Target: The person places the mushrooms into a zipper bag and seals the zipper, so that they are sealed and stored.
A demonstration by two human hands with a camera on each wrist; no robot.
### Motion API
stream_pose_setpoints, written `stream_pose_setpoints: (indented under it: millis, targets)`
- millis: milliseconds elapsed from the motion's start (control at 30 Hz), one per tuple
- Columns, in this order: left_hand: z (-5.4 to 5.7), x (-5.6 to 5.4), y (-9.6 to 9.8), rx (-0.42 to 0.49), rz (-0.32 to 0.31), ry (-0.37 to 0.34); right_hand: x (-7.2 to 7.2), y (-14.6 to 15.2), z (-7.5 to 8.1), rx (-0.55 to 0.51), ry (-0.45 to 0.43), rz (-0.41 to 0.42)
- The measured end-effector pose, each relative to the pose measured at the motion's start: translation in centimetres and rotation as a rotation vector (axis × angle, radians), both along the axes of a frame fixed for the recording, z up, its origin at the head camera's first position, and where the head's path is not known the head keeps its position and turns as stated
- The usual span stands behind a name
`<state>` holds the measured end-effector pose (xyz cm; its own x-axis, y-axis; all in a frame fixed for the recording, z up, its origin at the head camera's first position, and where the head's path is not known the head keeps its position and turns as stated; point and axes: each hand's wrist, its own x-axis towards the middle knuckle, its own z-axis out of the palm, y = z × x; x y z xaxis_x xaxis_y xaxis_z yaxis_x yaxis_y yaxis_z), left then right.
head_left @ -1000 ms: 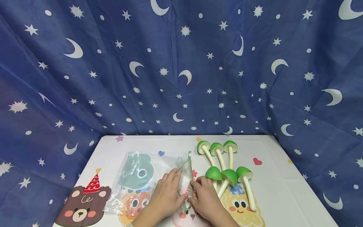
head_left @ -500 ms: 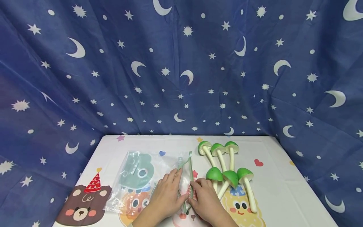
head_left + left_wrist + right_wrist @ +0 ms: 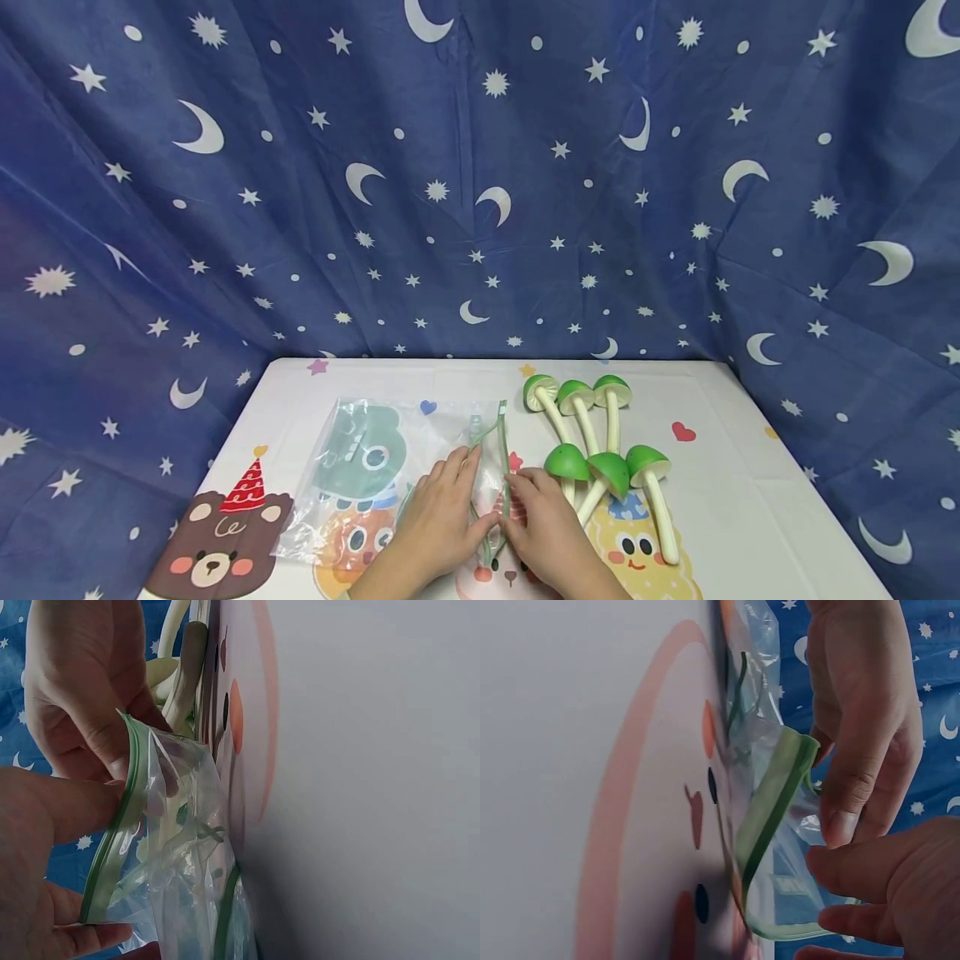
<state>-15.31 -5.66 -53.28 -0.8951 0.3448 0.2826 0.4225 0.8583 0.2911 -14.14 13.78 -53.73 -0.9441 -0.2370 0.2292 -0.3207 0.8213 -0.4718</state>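
A clear zip bag (image 3: 450, 427) with a green zip strip (image 3: 503, 437) lies on the table in the head view, its mouth spread toward the right. My left hand (image 3: 442, 504) lies over the bag near the mouth; in the left wrist view its thumb and fingers pinch one green-edged lip (image 3: 112, 840). My right hand (image 3: 543, 521) grips the opposite edge; in the right wrist view its fingertips (image 3: 840, 919) meet the green strip there. The mouth gapes between the hands. I see nothing inside the bag.
Several green-capped toy mushrooms (image 3: 609, 471) with pale stems lie just right of my right hand, in two rows. The white tablecloth (image 3: 757, 517) carries cartoon prints, including a brown bear (image 3: 217, 542). A blue star-and-moon curtain (image 3: 480, 208) stands behind and at both sides.
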Motion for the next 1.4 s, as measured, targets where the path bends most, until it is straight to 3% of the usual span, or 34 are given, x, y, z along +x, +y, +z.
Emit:
stream_pose_setpoints:
  millis: [167,800,1000,1400]
  targets:
    - [0.0,0.0,0.0,0.000,0.000,0.001,0.1,0.1,0.6,-0.011,0.033,-0.005]
    - [0.1,0.1,-0.1,0.014,-0.001,-0.006,0.0,0.9,2.7,-0.109,0.022,-0.069]
    - [0.1,0.1,-0.1,0.023,-0.001,-0.009,-0.2,1.6,3.3,-0.194,-0.016,-0.091]
    - [0.0,0.1,0.0,0.038,0.007,-0.029,-0.9,3.2,4.8,-0.245,-0.058,-0.177]
